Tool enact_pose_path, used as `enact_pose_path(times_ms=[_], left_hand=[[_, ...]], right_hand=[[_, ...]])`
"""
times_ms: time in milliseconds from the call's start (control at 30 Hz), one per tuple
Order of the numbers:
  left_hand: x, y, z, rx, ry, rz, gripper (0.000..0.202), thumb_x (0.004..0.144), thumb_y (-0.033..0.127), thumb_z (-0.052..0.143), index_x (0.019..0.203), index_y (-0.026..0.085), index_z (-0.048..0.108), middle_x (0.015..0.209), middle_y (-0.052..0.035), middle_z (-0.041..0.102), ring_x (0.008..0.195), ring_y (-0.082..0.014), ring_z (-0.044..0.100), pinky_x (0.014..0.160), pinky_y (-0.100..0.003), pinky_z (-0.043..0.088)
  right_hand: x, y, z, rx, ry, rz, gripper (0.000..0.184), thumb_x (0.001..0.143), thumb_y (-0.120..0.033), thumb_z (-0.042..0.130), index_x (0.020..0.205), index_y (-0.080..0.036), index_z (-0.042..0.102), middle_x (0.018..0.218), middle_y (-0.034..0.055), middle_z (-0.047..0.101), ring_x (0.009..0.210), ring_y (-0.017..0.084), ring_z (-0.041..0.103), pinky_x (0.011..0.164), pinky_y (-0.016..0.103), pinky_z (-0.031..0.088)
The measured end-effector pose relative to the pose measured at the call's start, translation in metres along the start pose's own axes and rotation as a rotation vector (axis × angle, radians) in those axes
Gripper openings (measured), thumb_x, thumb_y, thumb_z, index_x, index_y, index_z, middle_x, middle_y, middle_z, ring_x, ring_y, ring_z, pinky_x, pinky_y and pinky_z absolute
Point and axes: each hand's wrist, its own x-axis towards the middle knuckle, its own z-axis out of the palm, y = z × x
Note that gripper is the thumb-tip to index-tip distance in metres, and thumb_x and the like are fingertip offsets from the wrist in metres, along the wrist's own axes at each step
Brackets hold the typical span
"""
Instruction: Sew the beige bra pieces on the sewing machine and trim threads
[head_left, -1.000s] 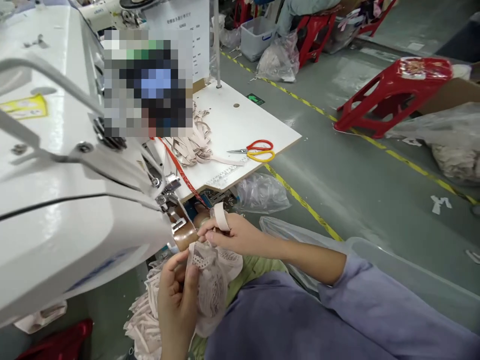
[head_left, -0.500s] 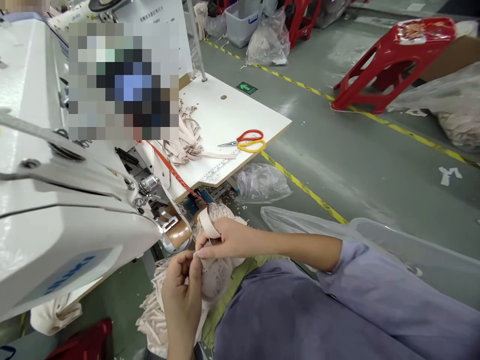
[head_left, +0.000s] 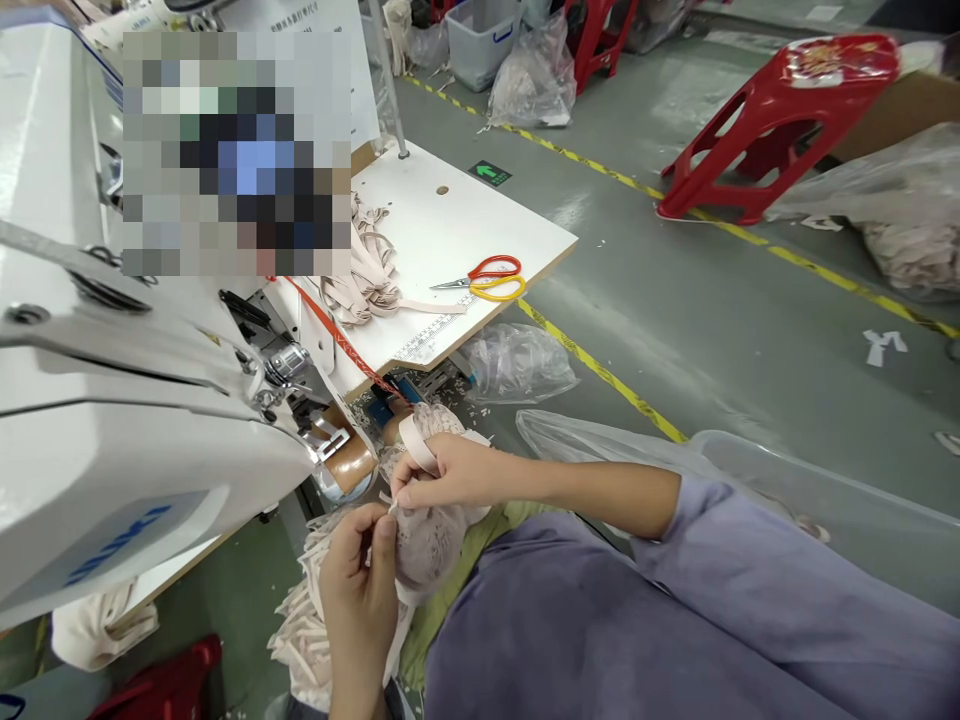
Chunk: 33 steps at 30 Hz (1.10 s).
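Note:
A pale pink lace bra (head_left: 427,550) hangs below my fingers, one rounded cup showing in front of my lap. My left hand (head_left: 362,565) is closed, thumb and forefinger pinching a small edge of the bra. Close against it, my right hand (head_left: 450,475) pinches the same spot from the other side. A beige elastic strap (head_left: 418,445) loops up over the right hand's fingers. Just left of both hands sits the sewing machine's metal presser area (head_left: 328,440). What lies right between the fingertips is too small to make out.
Beyond the hands, scissors (head_left: 487,280) and a heap of beige straps (head_left: 367,270) lie on the white table (head_left: 480,210). More beige pieces (head_left: 304,630) hang below my left hand. A clear plastic bin (head_left: 825,490) stands at right; a red stool (head_left: 780,130) is farther off.
The view has shifted slightly. My fingertips have moved a little apart at the pinched edge, and a small light end now sticks up there. Both hands keep their hold.

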Motion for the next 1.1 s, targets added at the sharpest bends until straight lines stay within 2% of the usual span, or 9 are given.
enact_pose_path(times_ms=[167, 400, 500, 633, 800, 933, 1100], left_hand=[[0.0, -0.005, 0.0, 0.106, 0.007, 0.092, 0.02, 0.093, 0.035, 0.055, 0.081, 0.02, 0.063, 0.067, 0.0014, 0.061, 0.058, -0.0117, 0.052, 0.056, -0.021, 0.041], [0.003, -0.018, -0.002, 0.052, -0.051, 0.109, 0.018, 0.093, 0.033, 0.055, 0.082, 0.02, 0.063, 0.07, 0.0014, 0.06, 0.062, -0.0119, 0.052, 0.058, -0.021, 0.042], [0.005, -0.019, -0.002, 0.042, -0.073, 0.079, 0.02, 0.093, 0.035, 0.056, 0.082, 0.02, 0.063, 0.071, 0.0009, 0.061, 0.062, -0.0127, 0.053, 0.059, -0.022, 0.043], [0.005, -0.011, 0.002, 0.041, 0.001, 0.017, 0.024, 0.093, 0.039, 0.055, 0.079, 0.02, 0.063, 0.068, 0.0007, 0.059, 0.061, -0.0128, 0.051, 0.058, -0.023, 0.041], [0.008, -0.014, 0.002, 0.095, -0.043, 0.065, 0.025, 0.091, 0.041, 0.058, 0.08, 0.02, 0.065, 0.069, -0.0018, 0.064, 0.06, -0.0138, 0.057, 0.056, -0.023, 0.044], [0.007, -0.021, 0.002, 0.151, -0.027, 0.088, 0.023, 0.091, 0.039, 0.059, 0.085, 0.019, 0.068, 0.071, -0.0022, 0.068, 0.06, -0.0133, 0.059, 0.055, -0.022, 0.045], [0.006, -0.019, 0.005, 0.111, -0.001, 0.038, 0.023, 0.091, 0.04, 0.059, 0.084, 0.02, 0.069, 0.065, 0.0003, 0.064, 0.055, -0.0118, 0.054, 0.052, -0.02, 0.043]], right_hand=[[0.003, 0.007, 0.0, 0.106, -0.054, 0.024, 0.023, 0.087, -0.037, 0.064, 0.09, -0.014, 0.067, 0.076, -0.0003, 0.061, 0.067, 0.01, 0.054, 0.061, 0.019, 0.04], [0.005, 0.011, -0.003, 0.13, -0.103, 0.044, 0.032, 0.088, -0.043, 0.065, 0.094, -0.013, 0.069, 0.077, 0.0003, 0.061, 0.066, 0.008, 0.05, 0.061, 0.019, 0.039], [0.005, 0.013, -0.003, 0.119, -0.09, 0.038, 0.032, 0.088, -0.044, 0.065, 0.094, -0.012, 0.069, 0.077, 0.0002, 0.061, 0.067, 0.008, 0.05, 0.062, 0.019, 0.04], [0.005, 0.015, -0.002, 0.155, -0.071, 0.052, 0.03, 0.087, -0.042, 0.065, 0.092, -0.012, 0.067, 0.075, -0.0001, 0.059, 0.064, 0.008, 0.049, 0.058, 0.019, 0.038], [0.007, 0.017, 0.001, 0.205, -0.033, 0.037, 0.031, 0.083, -0.043, 0.071, 0.088, -0.013, 0.068, 0.072, -0.0005, 0.059, 0.063, 0.008, 0.049, 0.057, 0.019, 0.038], [0.007, 0.018, 0.002, 0.154, 0.004, 0.007, 0.033, 0.082, -0.044, 0.072, 0.09, -0.013, 0.069, 0.074, -0.0001, 0.061, 0.062, 0.008, 0.049, 0.056, 0.019, 0.037], [0.005, 0.015, 0.004, 0.053, 0.065, -0.038, 0.032, 0.081, -0.044, 0.073, 0.091, -0.014, 0.071, 0.07, -0.0016, 0.06, 0.057, 0.007, 0.043, 0.051, 0.019, 0.032]])
